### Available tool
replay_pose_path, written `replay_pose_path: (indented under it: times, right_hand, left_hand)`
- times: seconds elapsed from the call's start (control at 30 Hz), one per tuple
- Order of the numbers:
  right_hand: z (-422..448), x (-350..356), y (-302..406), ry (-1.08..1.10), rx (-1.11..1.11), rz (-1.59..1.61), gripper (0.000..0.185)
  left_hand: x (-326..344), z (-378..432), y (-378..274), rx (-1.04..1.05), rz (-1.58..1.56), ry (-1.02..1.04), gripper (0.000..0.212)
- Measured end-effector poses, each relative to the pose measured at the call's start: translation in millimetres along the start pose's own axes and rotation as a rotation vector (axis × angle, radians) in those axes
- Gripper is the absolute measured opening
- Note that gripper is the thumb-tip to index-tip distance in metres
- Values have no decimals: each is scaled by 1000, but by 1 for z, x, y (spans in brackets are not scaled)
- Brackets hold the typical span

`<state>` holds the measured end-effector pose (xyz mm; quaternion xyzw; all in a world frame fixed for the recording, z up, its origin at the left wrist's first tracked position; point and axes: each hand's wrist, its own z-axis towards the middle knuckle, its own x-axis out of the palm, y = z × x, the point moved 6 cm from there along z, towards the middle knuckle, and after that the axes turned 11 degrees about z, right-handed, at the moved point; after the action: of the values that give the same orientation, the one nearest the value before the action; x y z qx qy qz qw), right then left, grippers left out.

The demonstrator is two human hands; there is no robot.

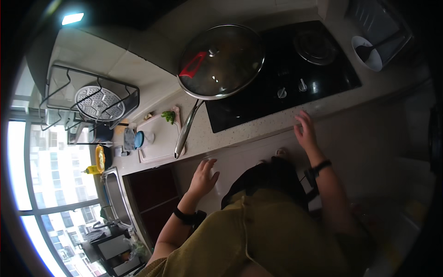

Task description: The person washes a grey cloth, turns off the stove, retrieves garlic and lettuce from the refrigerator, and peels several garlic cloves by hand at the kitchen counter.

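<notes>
My left hand [203,176] hangs in the air below the counter's front edge, holding nothing, its fingers apart. To the right, my right hand [305,131] is near the counter edge [256,135] in front of the cooktop, also without anything in it. A wide pan covered by a glass lid [235,69] with a metal rim sits on the left part of the black cooktop [273,76]. Its metal handle [187,130] points toward me, over the cutting board. Part of the lid's surface carries a red handle-like piece [193,65] beside the knob [213,52].
A cutting board [159,138] holds green vegetable pieces [168,117] and a blue-lidded jar [139,139]. A wire rack [133,88] with a perforated steamer plate [100,103] is at the left, above a sink [116,187]. At right, a white bowl [375,62] contains a dark utensil [363,52].
</notes>
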<state>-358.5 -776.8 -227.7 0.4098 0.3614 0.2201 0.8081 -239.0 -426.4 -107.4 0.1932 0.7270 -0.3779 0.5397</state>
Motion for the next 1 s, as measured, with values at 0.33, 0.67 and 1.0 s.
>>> replay_pose_path:
  times: [0.33,0.67,1.0]
  right_hand:
    - [-483,-212,-83,838,326,-737,11]
    - [-529,-283,-76,-334,1625,372,19]
    - [-417,-576,-136,-497,865,-224,25]
  left_hand:
    - [82,84,-85,389,-328,257,38]
    - [111,135,-246,510,-252,261,37]
    - [165,184,-588,902,-284,199,45]
